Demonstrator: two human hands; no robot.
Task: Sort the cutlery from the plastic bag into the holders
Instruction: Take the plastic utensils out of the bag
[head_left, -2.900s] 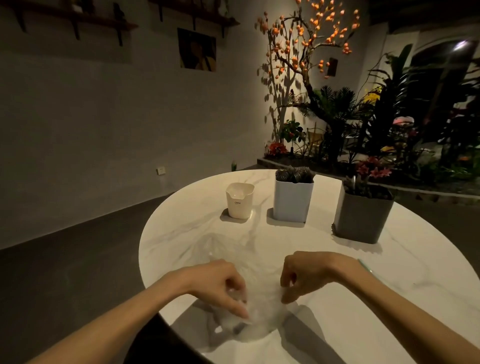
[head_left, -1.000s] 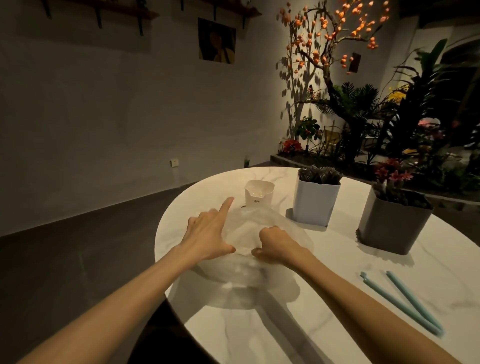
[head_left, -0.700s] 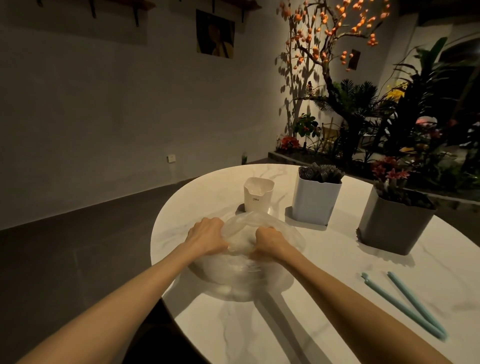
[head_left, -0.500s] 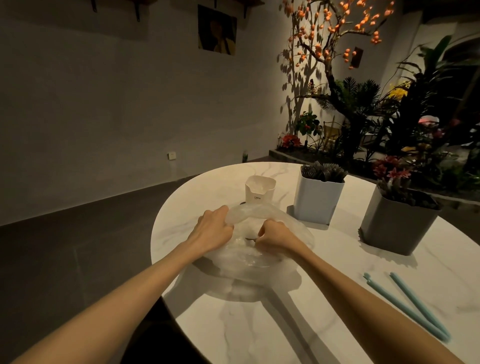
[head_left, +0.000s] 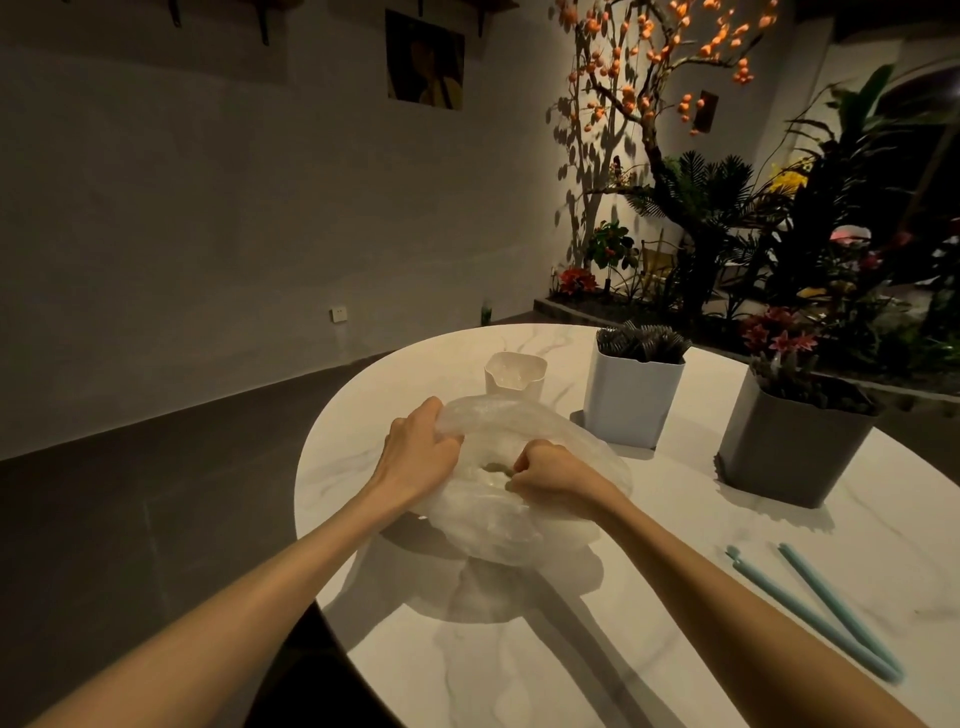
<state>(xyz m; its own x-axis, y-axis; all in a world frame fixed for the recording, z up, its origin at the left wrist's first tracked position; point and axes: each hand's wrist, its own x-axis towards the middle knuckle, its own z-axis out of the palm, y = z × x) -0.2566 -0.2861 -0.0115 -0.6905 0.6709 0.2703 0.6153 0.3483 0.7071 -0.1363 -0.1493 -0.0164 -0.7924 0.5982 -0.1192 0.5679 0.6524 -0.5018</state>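
The translucent, crinkled plastic bag (head_left: 498, 499) is bunched up between both hands and held a little above the round white marble-patterned table (head_left: 675, 597), casting a shadow below it. The left hand (head_left: 421, 457) grips the bag's left side, fingers curled into the film. The right hand (head_left: 545, 475) is closed in a fist pinching the film at the bag's mouth.

Just beyond the hands stands a small cream plastic holder (head_left: 515, 375), its lower half hidden behind the bag. Beyond and right of the right hand is a light grey rectangular holder (head_left: 631, 400) filled with dark cutlery; farther right, a dark grey rectangular holder (head_left: 792, 447). To the right of the right forearm lie two long teal utensils (head_left: 815, 613) on the tabletop.

The bag's contents are hard to make out; only a dim dark patch shows at the opening. The fingertips of both hands are buried in the film.
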